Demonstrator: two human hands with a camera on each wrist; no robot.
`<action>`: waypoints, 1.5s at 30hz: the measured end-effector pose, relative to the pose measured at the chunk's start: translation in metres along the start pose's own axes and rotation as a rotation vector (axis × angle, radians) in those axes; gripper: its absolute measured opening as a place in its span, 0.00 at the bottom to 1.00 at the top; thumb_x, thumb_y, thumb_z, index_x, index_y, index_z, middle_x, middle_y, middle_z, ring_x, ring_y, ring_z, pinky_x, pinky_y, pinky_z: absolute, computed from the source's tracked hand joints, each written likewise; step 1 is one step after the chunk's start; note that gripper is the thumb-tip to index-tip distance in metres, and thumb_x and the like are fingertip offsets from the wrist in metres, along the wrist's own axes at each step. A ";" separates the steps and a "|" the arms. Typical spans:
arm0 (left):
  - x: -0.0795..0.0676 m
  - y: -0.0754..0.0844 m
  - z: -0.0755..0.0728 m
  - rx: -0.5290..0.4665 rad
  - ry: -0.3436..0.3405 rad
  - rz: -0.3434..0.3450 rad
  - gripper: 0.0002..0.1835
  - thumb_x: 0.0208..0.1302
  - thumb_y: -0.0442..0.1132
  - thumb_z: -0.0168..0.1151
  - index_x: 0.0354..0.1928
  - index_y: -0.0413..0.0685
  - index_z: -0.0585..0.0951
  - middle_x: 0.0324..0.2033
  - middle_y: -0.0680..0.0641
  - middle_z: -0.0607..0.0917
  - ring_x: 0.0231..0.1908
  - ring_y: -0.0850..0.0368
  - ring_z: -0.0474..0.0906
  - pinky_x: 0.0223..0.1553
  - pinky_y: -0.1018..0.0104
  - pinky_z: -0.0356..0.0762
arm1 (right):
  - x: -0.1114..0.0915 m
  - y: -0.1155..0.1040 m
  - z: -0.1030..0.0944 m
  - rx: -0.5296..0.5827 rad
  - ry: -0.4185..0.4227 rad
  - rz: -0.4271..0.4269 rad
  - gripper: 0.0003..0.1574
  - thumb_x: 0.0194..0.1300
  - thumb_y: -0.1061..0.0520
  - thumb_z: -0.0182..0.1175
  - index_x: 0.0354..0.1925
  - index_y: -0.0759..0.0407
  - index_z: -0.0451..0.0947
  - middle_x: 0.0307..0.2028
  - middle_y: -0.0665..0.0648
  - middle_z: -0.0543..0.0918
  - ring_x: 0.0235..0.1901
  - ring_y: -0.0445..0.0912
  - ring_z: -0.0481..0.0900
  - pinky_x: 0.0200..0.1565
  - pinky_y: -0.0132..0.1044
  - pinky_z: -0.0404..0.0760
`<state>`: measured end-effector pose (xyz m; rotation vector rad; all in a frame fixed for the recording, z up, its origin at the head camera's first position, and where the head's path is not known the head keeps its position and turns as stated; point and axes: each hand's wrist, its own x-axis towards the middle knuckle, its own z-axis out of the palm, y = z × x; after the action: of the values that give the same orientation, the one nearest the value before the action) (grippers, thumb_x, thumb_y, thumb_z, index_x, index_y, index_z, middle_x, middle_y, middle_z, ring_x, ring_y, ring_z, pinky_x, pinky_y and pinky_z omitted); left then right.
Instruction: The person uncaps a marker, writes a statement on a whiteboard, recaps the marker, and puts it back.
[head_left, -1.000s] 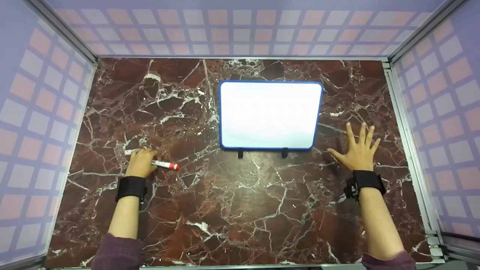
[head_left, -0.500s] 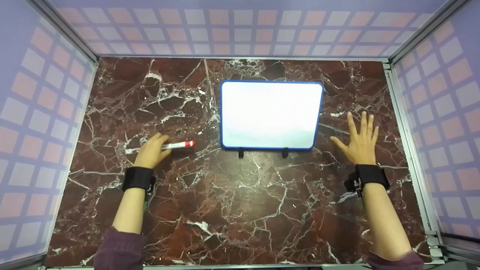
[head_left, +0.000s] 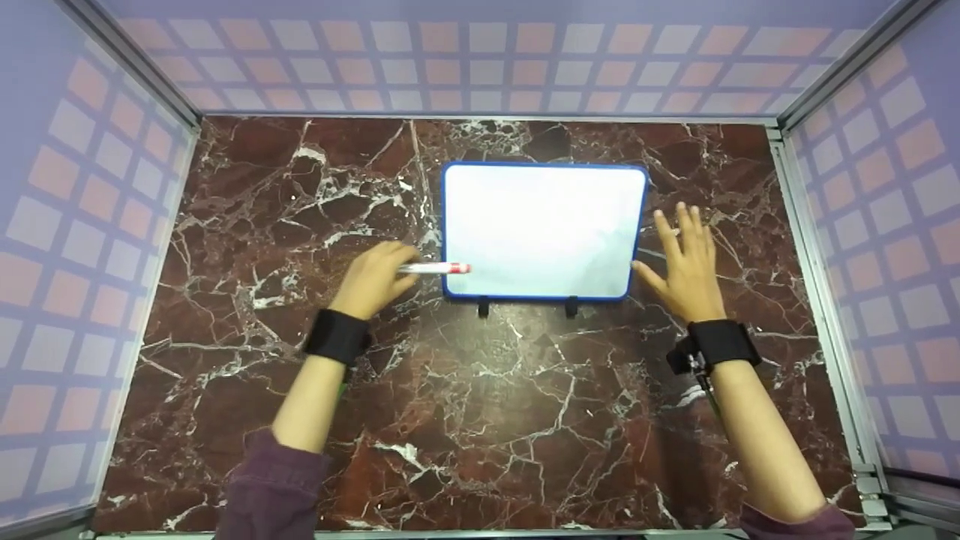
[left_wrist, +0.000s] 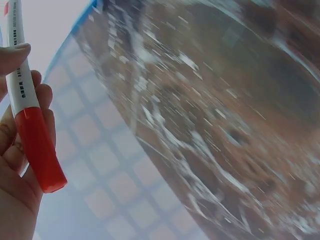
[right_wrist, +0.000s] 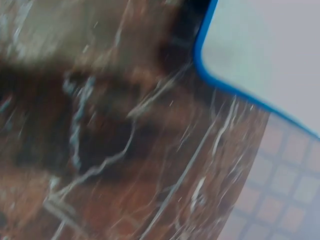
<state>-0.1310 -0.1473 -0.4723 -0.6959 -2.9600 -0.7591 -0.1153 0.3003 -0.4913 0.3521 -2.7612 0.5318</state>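
Note:
My left hand (head_left: 373, 281) pinches a white marker (head_left: 431, 268) with a red cap between thumb and fingers. In the head view the marker's red end overlaps the lower left of a blue-framed whiteboard (head_left: 544, 225). The left wrist view gives a close look at the marker (left_wrist: 22, 87), its red part (left_wrist: 40, 150) pointing down, with dark print along the barrel. Fingers spread, my right hand (head_left: 686, 270) is beside the board's right edge, its thumb close to the frame; whether they touch is unclear. The right wrist view has the whiteboard (right_wrist: 265, 50) but no hand.
The whiteboard stands on two black feet (head_left: 483, 306) on a dark red marbled tabletop (head_left: 495, 420). Checked panels (head_left: 487, 67) enclose the back and both sides, with metal rails along the edges. A black band (head_left: 337, 337) wraps each wrist.
My left hand has moved right and away from me, carrying the marker to the whiteboard's left side. My right hand has gone forward and then left, nearer the board.

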 end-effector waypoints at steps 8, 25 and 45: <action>0.025 0.044 0.019 0.041 -0.031 0.126 0.10 0.54 0.37 0.63 0.40 0.45 0.81 0.35 0.46 0.85 0.37 0.51 0.80 0.44 0.60 0.80 | 0.010 -0.035 0.007 0.118 0.003 -0.099 0.43 0.58 0.47 0.61 0.65 0.64 0.60 0.67 0.70 0.59 0.67 0.64 0.55 0.67 0.59 0.55; 0.041 0.088 0.059 0.115 -0.029 0.232 0.09 0.55 0.39 0.63 0.39 0.49 0.81 0.33 0.49 0.85 0.33 0.53 0.80 0.36 0.62 0.79 | 0.005 -0.094 0.027 0.272 -0.292 -0.110 0.36 0.60 0.43 0.59 0.62 0.58 0.66 0.59 0.67 0.72 0.61 0.59 0.68 0.64 0.53 0.66; 0.039 0.099 0.067 0.042 -0.038 0.273 0.12 0.56 0.46 0.63 0.38 0.47 0.80 0.31 0.49 0.84 0.30 0.56 0.78 0.34 0.63 0.79 | 0.001 -0.101 0.032 0.382 -0.377 -0.147 0.16 0.62 0.57 0.56 0.47 0.64 0.77 0.39 0.61 0.84 0.30 0.47 0.81 0.36 0.39 0.82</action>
<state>-0.1179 -0.0227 -0.4815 -1.0925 -2.8178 -0.6663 -0.0941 0.1965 -0.4868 0.8111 -2.9389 1.0519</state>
